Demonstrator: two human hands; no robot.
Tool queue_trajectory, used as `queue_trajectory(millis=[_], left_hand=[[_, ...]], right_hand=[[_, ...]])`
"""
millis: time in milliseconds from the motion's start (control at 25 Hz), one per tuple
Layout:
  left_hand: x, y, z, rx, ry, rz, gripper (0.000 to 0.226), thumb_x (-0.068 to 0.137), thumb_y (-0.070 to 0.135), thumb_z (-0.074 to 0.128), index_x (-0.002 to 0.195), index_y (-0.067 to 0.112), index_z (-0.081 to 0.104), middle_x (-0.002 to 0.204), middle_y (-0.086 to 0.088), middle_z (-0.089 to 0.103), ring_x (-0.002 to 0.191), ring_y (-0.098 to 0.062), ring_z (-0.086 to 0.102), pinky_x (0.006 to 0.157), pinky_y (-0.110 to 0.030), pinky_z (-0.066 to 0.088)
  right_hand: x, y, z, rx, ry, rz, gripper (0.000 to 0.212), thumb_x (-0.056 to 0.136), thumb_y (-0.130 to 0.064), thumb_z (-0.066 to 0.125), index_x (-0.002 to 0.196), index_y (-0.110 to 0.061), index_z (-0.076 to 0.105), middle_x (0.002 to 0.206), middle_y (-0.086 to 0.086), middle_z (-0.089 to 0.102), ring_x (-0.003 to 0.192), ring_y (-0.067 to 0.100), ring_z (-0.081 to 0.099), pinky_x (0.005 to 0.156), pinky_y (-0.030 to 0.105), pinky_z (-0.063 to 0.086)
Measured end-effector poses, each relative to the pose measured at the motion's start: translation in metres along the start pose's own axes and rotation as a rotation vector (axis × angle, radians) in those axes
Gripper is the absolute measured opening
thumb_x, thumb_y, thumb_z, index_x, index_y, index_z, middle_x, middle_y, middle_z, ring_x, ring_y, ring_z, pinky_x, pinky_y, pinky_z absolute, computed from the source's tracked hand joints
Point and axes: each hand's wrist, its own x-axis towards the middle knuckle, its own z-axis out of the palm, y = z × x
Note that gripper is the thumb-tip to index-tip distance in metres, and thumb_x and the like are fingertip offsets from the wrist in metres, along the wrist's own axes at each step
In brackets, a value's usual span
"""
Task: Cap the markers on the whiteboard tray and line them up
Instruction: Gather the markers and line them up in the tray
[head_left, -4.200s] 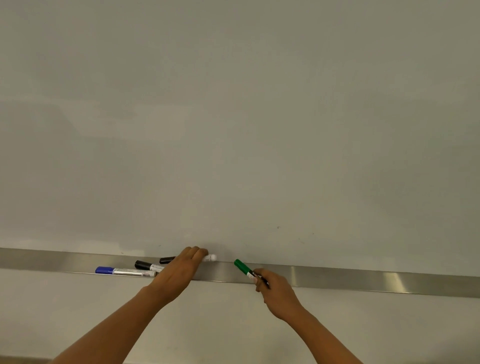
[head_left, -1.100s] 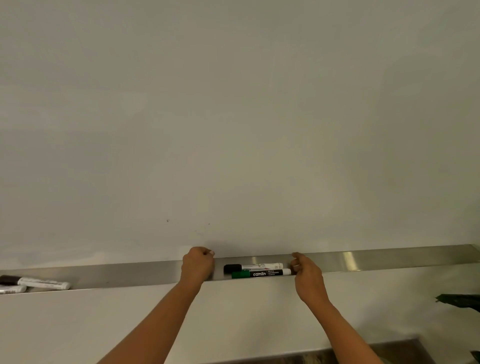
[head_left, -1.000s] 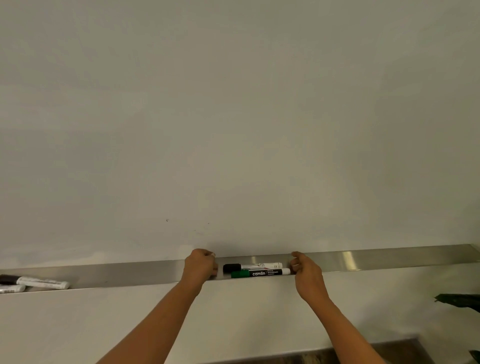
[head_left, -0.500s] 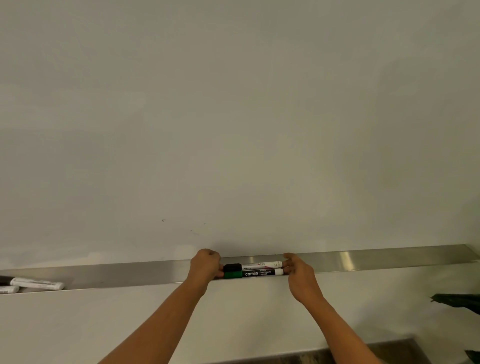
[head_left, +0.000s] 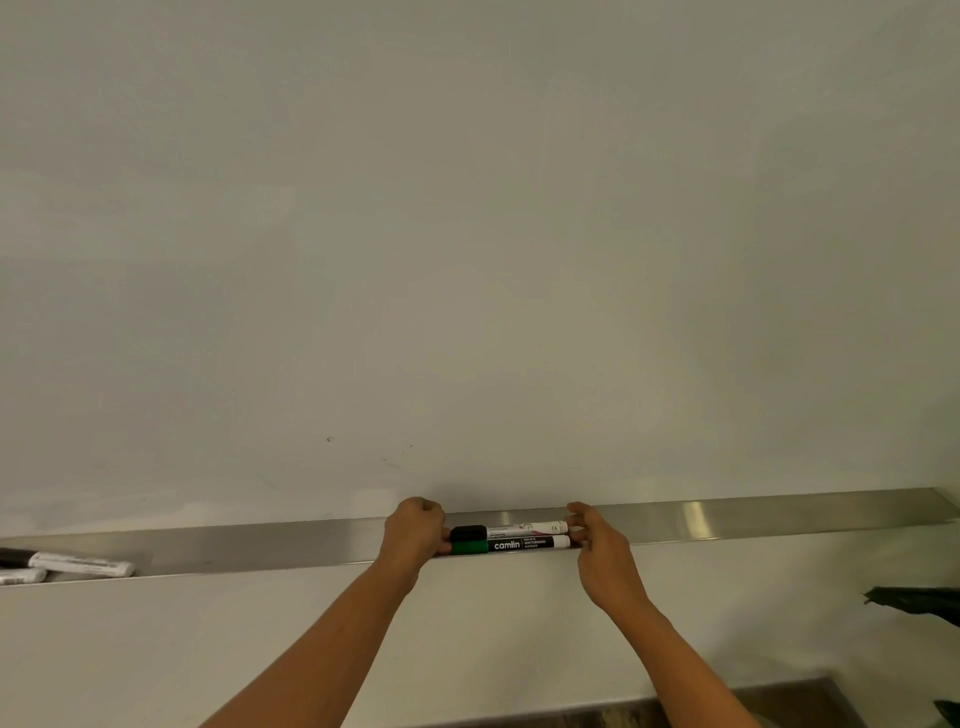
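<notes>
Whiteboard (head_left: 467, 234) fills the view, with its steel tray (head_left: 779, 514) running left to right along the bottom edge. On the tray, a black-capped marker (head_left: 511, 530) and a green marker (head_left: 511, 544) lie side by side, long axes along the tray, caps left. Left hand (head_left: 413, 532), loosely curled and gripping nothing, butts the cap ends; right hand (head_left: 597, 551), fingers released, touches the tails. Two more markers (head_left: 67, 565) lie well apart at far left, nearer the left hand

Two markers (head_left: 511, 538) lie side by side on the tray (head_left: 779, 517), between both hands (head_left: 415, 530).
</notes>
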Motion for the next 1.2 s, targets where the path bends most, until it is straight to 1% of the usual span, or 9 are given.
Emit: queue_trajectory(millis=[120,240,320,560,720,880,1000,1120,1200], left_hand=[[0.0,-0.001,0.002,-0.003,0.005,0.005,0.026,0.094,0.003,0.039,0.072,0.013,0.049,0.095,-0.021,0.061,0.068,-0.023,0.061,0.06,-0.025,0.05],[0.0,-0.003,0.002,-0.017,0.0,0.009,0.013,0.094,0.003,0.039,0.09,0.006,0.051,0.096,-0.021,0.061,0.078,-0.029,0.063,0.063,-0.025,0.05],[0.001,-0.004,0.003,-0.023,-0.003,0.015,0.012,0.093,0.002,0.039,0.094,0.006,0.051,0.096,-0.022,0.06,0.082,-0.031,0.062,0.065,-0.026,0.051],[0.002,-0.006,0.004,-0.018,-0.003,0.021,0.026,0.093,0.003,0.039,0.072,0.014,0.051,0.098,-0.021,0.062,0.074,-0.026,0.063,0.067,-0.025,0.051],[0.003,-0.008,0.002,-0.017,0.009,0.029,0.018,0.092,0.001,0.038,0.098,0.002,0.055,0.1,-0.025,0.063,0.082,-0.03,0.063,0.076,-0.035,0.054],[-0.001,-0.012,-0.009,-0.012,0.02,0.061,0.028,0.093,0.0,0.038,0.114,-0.005,0.055,0.091,-0.018,0.058,0.077,-0.026,0.058,0.063,-0.022,0.05],[-0.005,-0.018,-0.031,0.004,0.046,0.09,0.029,0.092,0.0,0.039,0.115,-0.004,0.055,0.09,-0.015,0.059,0.078,-0.024,0.06,0.059,-0.017,0.048],[-0.005,-0.026,-0.06,0.059,0.089,0.13,0.029,0.091,0.002,0.039,0.115,-0.002,0.055,0.098,-0.015,0.06,0.08,-0.024,0.061,0.05,-0.01,0.045],[-0.006,-0.032,-0.083,0.106,0.11,0.155,0.028,0.092,0.002,0.04,0.115,-0.001,0.056,0.098,-0.014,0.06,0.08,-0.023,0.061,0.05,-0.01,0.044]], right_hand=[[0.0,0.002,-0.001,-0.023,-0.013,-0.009,0.057,0.075,0.023,0.027,0.122,-0.003,0.048,0.106,0.012,0.059,0.091,0.021,0.053,0.082,0.026,0.041],[0.0,0.004,-0.001,-0.037,-0.017,-0.016,0.057,0.074,0.022,0.027,0.121,-0.003,0.048,0.107,0.012,0.06,0.092,0.021,0.054,0.082,0.026,0.041],[0.0,0.004,0.0,-0.031,-0.011,-0.013,0.056,0.075,0.022,0.027,0.12,-0.003,0.049,0.107,0.013,0.06,0.092,0.021,0.054,0.082,0.026,0.041],[0.001,0.003,0.001,-0.021,0.004,-0.002,0.054,0.077,0.023,0.027,0.12,-0.001,0.049,0.107,0.015,0.06,0.09,0.021,0.053,0.08,0.025,0.04],[-0.001,0.004,0.0,-0.033,0.027,0.004,0.058,0.075,0.023,0.027,0.123,-0.003,0.045,0.098,0.007,0.053,0.093,0.025,0.055,0.08,0.026,0.039],[-0.005,0.006,0.002,-0.051,0.089,0.003,0.058,0.077,0.024,0.028,0.126,-0.003,0.042,0.105,0.012,0.053,0.106,0.032,0.053,0.086,0.028,0.037],[-0.008,0.0,0.007,-0.02,0.168,0.005,0.052,0.082,0.021,0.032,0.128,-0.003,0.04,0.123,0.023,0.05,0.11,0.034,0.051,0.094,0.038,0.041],[-0.011,-0.011,0.014,-0.025,0.259,-0.021,0.045,0.086,0.015,0.038,0.128,-0.003,0.041,0.128,0.025,0.047,0.112,0.037,0.05,0.095,0.045,0.042],[-0.014,-0.021,0.022,-0.035,0.281,-0.074,0.042,0.086,0.013,0.042,0.125,-0.002,0.043,0.128,0.024,0.049,0.116,0.037,0.048,0.099,0.046,0.04]])
